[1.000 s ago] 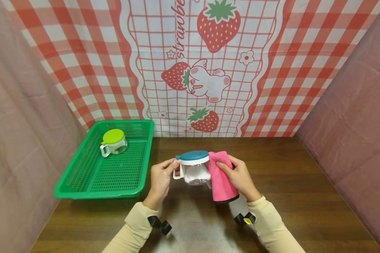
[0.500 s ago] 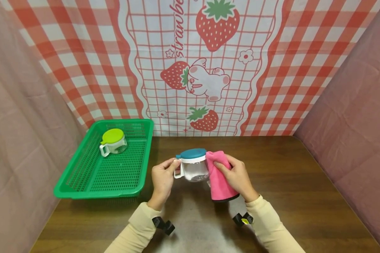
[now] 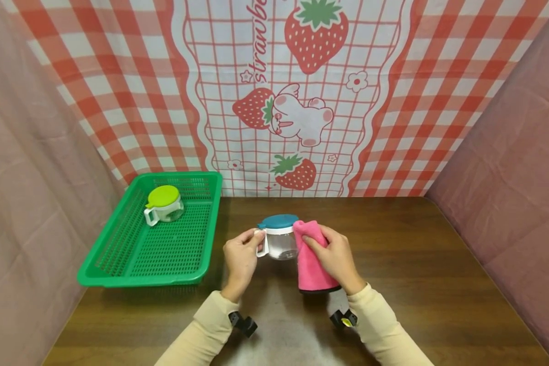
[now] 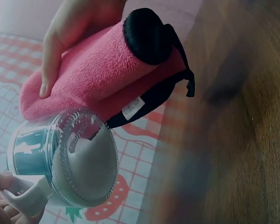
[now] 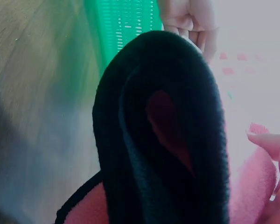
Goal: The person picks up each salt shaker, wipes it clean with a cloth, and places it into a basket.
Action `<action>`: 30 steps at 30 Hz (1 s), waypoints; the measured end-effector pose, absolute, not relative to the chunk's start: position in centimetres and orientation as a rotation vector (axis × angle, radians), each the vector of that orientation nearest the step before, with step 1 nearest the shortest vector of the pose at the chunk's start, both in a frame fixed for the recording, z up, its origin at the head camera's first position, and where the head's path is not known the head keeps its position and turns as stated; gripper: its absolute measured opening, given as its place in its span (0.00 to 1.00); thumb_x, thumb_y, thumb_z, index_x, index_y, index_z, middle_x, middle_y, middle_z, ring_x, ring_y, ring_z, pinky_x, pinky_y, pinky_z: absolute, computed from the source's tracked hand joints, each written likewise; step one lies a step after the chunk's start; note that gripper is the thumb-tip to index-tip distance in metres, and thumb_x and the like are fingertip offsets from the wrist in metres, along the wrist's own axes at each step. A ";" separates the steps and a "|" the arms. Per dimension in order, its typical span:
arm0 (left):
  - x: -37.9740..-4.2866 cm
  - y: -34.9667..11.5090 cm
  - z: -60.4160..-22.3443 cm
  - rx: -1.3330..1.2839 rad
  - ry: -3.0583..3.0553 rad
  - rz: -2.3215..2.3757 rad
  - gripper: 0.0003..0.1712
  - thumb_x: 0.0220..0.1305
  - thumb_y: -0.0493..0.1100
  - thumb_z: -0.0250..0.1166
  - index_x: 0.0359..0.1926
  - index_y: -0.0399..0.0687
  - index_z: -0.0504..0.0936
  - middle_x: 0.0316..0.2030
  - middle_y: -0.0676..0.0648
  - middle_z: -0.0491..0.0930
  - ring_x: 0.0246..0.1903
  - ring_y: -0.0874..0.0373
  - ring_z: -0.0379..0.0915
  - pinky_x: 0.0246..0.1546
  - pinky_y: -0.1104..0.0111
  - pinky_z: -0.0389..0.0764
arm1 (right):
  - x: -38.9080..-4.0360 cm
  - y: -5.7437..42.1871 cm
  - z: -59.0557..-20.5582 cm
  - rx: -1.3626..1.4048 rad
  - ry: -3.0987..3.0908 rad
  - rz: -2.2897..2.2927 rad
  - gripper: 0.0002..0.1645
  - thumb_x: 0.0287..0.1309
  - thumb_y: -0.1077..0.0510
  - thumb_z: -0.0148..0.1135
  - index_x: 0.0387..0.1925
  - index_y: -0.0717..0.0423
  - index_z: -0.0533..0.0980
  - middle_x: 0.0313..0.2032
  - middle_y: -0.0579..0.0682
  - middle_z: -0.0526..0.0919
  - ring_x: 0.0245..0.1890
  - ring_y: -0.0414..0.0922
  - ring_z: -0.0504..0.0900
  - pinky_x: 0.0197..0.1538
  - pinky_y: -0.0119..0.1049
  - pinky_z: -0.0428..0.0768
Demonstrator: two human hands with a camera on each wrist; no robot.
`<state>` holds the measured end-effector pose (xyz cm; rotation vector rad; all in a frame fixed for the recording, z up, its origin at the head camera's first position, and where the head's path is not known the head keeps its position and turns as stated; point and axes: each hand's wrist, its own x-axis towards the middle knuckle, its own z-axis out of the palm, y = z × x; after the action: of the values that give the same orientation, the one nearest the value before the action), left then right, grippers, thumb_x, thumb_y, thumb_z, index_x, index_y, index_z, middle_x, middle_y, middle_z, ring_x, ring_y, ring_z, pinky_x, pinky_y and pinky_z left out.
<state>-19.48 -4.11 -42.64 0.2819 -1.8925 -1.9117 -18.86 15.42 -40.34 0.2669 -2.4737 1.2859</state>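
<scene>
My left hand [image 3: 241, 259] pinches the white handle [image 4: 30, 196] of a clear jar [image 3: 281, 246] with a blue lid [image 3: 279, 221], held above the table. In the left wrist view the jar's ribbed round base [image 4: 88, 161] faces the camera. My right hand [image 3: 334, 254] grips a folded pink cloth [image 3: 312, 267] with black edging, thumb lying on its front. The cloth's upper part touches the jar's right side. In the right wrist view the rolled black edge [image 5: 163, 116] of the cloth hides the jar.
A green plastic basket [image 3: 139, 281] stands on the left of the wooden table [image 3: 416, 254]. Inside it sits a similar clear jar with a lime-green lid [image 3: 163, 196]. A strawberry-print checked cloth [image 3: 297, 122] hangs behind, with pinkish curtains [image 3: 508, 178] on both sides.
Jar and left hand have shifted slightly; the hand is a little farther right. The right hand and pink cloth have moved a little left, staying against the jar. The basket has not moved.
</scene>
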 end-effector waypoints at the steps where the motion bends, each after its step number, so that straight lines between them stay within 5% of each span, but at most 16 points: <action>1: -19.5 -4.0 -42.7 0.279 -1.893 -1.894 0.10 0.52 0.35 0.73 0.35 0.30 0.87 0.30 0.33 0.86 0.18 0.68 0.77 0.21 0.79 0.79 | -18.9 15.3 -40.4 0.259 -2.480 1.262 0.15 0.55 0.55 0.71 0.43 0.58 0.83 0.30 0.55 0.84 0.25 0.43 0.75 0.26 0.30 0.75; 9: -19.7 -3.4 -42.9 0.215 -1.901 -1.729 0.10 0.50 0.37 0.75 0.32 0.33 0.88 0.24 0.37 0.86 0.16 0.61 0.78 0.18 0.79 0.75 | -18.7 14.3 -40.3 0.236 -2.507 1.097 0.21 0.52 0.53 0.73 0.47 0.57 0.82 0.34 0.55 0.86 0.28 0.47 0.79 0.31 0.36 0.78; 20: -19.9 -2.7 -43.3 0.145 -1.928 -1.502 0.09 0.47 0.37 0.76 0.29 0.35 0.89 0.21 0.40 0.86 0.20 0.54 0.82 0.20 0.83 0.74 | -18.0 12.6 -40.3 0.283 -2.514 0.767 0.19 0.51 0.51 0.73 0.40 0.59 0.81 0.24 0.54 0.80 0.21 0.49 0.76 0.25 0.42 0.75; 30: -20.5 -2.6 -43.2 0.146 -1.933 -1.416 0.08 0.46 0.38 0.77 0.27 0.36 0.89 0.19 0.42 0.85 0.19 0.54 0.82 0.19 0.80 0.74 | -17.6 11.3 -40.8 0.369 -2.428 0.441 0.21 0.48 0.52 0.73 0.42 0.59 0.80 0.26 0.56 0.80 0.24 0.55 0.81 0.24 0.50 0.80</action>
<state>-20.46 -2.62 -43.18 0.1457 -1.9325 -1.4155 -17.62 11.27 -40.75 0.3691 -2.4283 0.4411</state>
